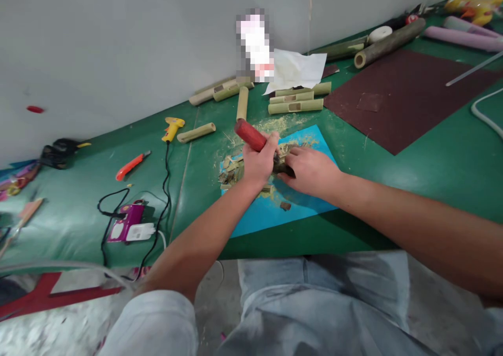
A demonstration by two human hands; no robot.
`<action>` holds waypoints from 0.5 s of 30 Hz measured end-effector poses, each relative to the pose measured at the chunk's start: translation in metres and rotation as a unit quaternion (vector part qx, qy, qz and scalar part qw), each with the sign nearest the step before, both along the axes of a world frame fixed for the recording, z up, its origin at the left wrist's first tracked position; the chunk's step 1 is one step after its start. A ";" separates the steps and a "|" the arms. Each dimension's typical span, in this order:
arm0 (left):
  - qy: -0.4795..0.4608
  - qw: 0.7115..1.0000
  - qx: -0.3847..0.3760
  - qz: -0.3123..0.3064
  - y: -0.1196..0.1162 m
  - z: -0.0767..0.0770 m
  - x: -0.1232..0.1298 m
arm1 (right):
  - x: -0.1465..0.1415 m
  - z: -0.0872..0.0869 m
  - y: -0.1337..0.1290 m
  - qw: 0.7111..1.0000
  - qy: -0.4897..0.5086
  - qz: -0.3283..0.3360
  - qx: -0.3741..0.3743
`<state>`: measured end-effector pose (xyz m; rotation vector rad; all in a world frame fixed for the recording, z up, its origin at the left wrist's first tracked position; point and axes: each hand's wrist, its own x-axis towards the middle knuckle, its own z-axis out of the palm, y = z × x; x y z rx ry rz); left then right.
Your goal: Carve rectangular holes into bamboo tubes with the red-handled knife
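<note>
My left hand (260, 159) is wrapped round a tool with a thick red handle (250, 135), which tilts up to the left. Its working end is hidden between my hands. Close beside it, my right hand (310, 170) grips a dark piece of bamboo (283, 168), whose end shows under my fingers. Both hands are over a blue sheet (259, 217) strewn with pale shavings (231, 170). A small brown chip (285, 206) lies on the sheet's near part.
Cut bamboo pieces (295, 106) lie behind the hands on the green table (212, 188). Leftward are a yellow glue gun (173, 129), an orange cutter (131, 166) and a purple power strip (126, 223) with cords. A dark red sheet (396, 104) and long bamboo (389, 44) are at right.
</note>
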<state>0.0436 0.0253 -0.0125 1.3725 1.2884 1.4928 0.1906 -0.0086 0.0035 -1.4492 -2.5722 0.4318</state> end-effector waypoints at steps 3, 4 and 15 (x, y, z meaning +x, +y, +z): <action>-0.002 1.000 0.007 -0.007 0.000 -0.001 -0.001 | 0.000 0.000 0.000 1.000 -0.004 0.003 -0.002; -0.002 1.000 0.008 -0.009 0.000 -0.001 -0.001 | 0.000 0.000 0.000 1.000 -0.005 0.004 -0.004; -0.011 1.000 -0.011 0.009 0.001 0.000 0.002 | 0.000 -0.002 0.001 1.000 0.004 0.002 -0.004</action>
